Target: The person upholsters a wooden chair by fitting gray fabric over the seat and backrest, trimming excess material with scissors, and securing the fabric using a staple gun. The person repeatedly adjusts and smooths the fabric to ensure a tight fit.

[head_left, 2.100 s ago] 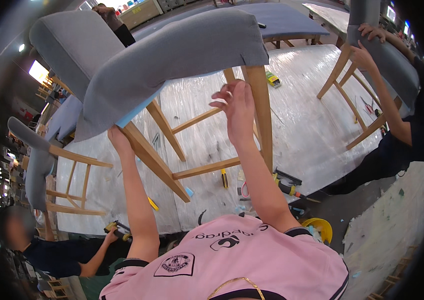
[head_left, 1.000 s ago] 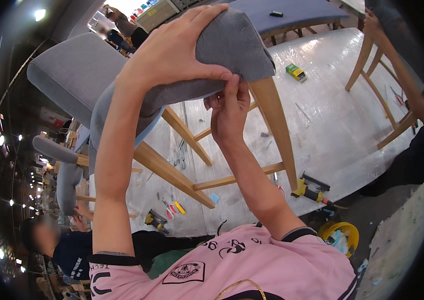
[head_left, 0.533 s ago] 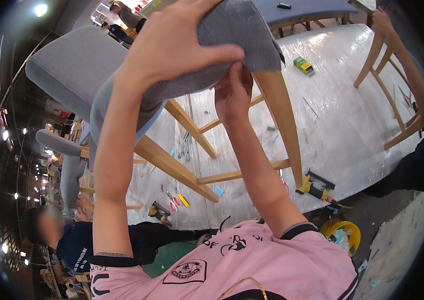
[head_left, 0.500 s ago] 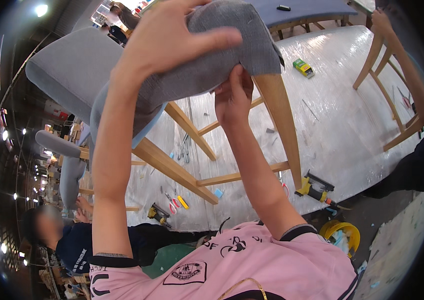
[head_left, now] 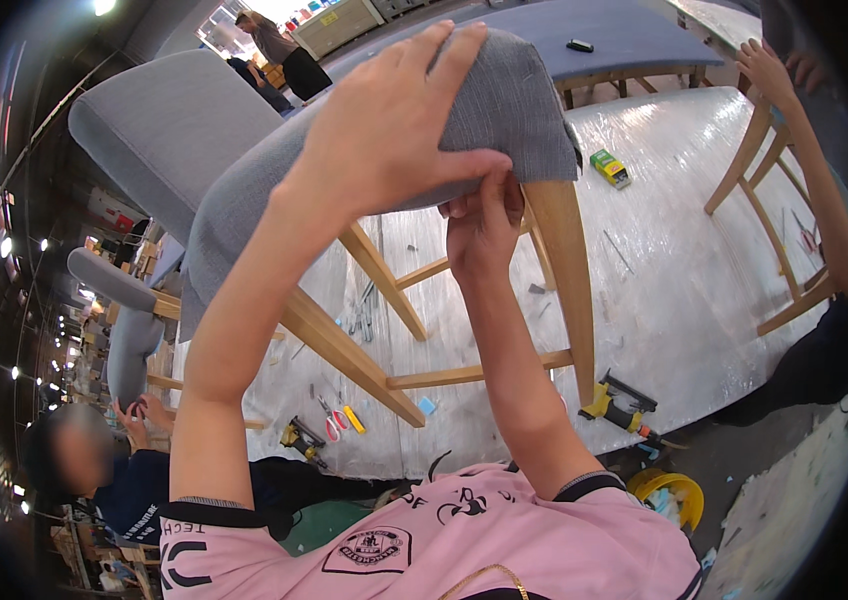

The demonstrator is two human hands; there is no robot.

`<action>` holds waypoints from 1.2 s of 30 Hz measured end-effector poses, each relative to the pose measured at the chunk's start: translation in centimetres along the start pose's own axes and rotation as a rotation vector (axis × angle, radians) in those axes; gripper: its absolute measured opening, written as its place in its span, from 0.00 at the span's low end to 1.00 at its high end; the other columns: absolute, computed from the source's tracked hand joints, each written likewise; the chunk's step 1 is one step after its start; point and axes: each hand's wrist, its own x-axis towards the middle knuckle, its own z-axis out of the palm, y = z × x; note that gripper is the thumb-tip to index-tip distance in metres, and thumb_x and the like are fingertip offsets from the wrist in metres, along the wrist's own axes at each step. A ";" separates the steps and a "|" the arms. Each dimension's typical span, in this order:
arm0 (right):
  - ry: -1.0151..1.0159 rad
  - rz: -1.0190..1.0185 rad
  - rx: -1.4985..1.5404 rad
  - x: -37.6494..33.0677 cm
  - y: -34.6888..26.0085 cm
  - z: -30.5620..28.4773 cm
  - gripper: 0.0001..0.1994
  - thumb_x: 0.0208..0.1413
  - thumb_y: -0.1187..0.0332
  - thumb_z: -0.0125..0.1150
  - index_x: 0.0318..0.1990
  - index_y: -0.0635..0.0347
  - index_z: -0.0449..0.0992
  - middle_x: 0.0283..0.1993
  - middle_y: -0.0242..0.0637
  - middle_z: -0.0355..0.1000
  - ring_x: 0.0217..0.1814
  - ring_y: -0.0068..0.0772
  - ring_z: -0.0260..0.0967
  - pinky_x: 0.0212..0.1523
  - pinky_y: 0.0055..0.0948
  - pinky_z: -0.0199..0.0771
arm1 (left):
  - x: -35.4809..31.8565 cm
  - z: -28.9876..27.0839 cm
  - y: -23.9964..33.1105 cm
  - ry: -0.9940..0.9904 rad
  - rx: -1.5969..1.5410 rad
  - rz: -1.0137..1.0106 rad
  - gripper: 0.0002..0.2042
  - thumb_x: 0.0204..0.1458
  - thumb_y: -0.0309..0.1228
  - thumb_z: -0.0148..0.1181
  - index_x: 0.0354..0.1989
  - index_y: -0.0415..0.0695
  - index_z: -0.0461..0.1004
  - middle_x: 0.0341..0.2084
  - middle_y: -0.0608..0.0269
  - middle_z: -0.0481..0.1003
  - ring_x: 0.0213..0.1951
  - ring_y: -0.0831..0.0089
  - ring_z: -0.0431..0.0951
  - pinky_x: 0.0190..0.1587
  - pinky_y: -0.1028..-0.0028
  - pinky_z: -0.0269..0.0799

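A chair with a grey fabric seat (head_left: 244, 205), a grey backrest (head_left: 179, 130) and pale wooden legs (head_left: 566, 280) stands before me on the table. Across the front of the seat lies my left hand (head_left: 384, 130), fingers spread, its thumb stretched toward the near corner. Just below that thumb, my right hand (head_left: 484, 225) pinches the lower edge of the grey seat cover (head_left: 519, 110) beside the front leg. What its fingertips do under the edge is partly hidden.
Plastic film covers the table (head_left: 664, 250). On it lie two staple guns (head_left: 624, 408), scissors (head_left: 332, 420), a yellow cutter (head_left: 354, 418) and a small green-yellow box (head_left: 609, 168). A yellow bucket (head_left: 689, 500) stands below. Co-workers handle chairs at left (head_left: 149, 410) and right (head_left: 769, 75).
My left hand has slid right and down, its thumb now close to my right fingertips. My right hand still pinches the cover's edge near the leg. The view has shifted slightly.
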 end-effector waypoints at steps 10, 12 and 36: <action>0.006 -0.007 0.013 -1.1 -0.9 0.1 0.10 0.71 0.52 0.54 0.50 0.44 0.70 0.32 0.22 0.69 0.28 0.16 0.61 0.32 0.23 0.63 | 2.5 -0.6 -3.3 -0.270 -0.324 -0.240 0.57 0.43 0.76 0.60 0.71 0.37 0.64 0.58 0.32 0.74 0.59 0.45 0.77 0.62 0.59 0.71; 0.025 -0.006 -0.001 -0.8 -1.1 0.3 0.11 0.71 0.52 0.55 0.51 0.44 0.71 0.33 0.22 0.70 0.28 0.17 0.62 0.33 0.23 0.64 | 2.7 -0.8 -2.8 -0.281 -0.342 -0.205 0.55 0.42 0.71 0.66 0.70 0.38 0.64 0.58 0.36 0.74 0.58 0.46 0.78 0.62 0.58 0.72; -0.187 0.295 0.147 1.9 1.1 -3.6 0.33 0.69 0.37 0.44 0.68 0.53 0.66 0.69 0.36 0.67 0.72 0.40 0.64 0.69 0.42 0.67 | 0.3 -2.5 3.4 -0.082 0.010 0.018 0.47 0.42 0.51 0.74 0.69 0.40 0.62 0.55 0.40 0.72 0.52 0.47 0.77 0.52 0.57 0.75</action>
